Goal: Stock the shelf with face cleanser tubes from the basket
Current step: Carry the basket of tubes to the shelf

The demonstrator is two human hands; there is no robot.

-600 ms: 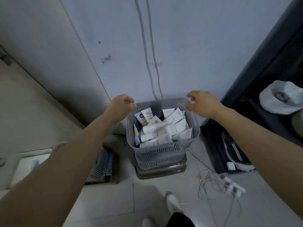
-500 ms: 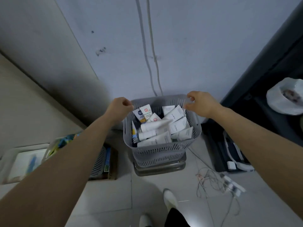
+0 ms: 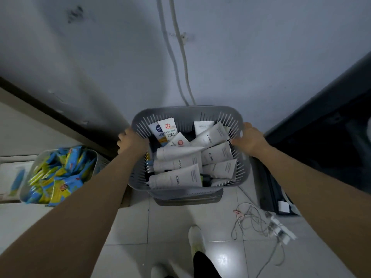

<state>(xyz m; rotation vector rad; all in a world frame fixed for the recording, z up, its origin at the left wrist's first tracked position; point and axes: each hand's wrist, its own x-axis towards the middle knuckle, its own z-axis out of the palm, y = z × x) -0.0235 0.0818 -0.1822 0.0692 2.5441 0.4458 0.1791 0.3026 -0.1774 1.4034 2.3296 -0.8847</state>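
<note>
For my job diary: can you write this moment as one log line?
left hand: grips grey basket rim | right hand: grips opposite rim | face cleanser tubes: piled inside basket | tube in hand: none

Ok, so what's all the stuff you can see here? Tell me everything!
basket: one, grey, in the middle
lower basket: one, grey, under the first
tubes: many, mostly white, piled in the basket
blue tube: one, blue, back left of the basket
packets: many, blue and yellow, in a tub on the left
wall cables: two, white, running down the wall behind the basket
loose wires: one tangle, pale, floor on the right
shoes: two, white, bottom of the view
left hand: one, fingers hold the basket's left rim
right hand: one, holds the right rim
</note>
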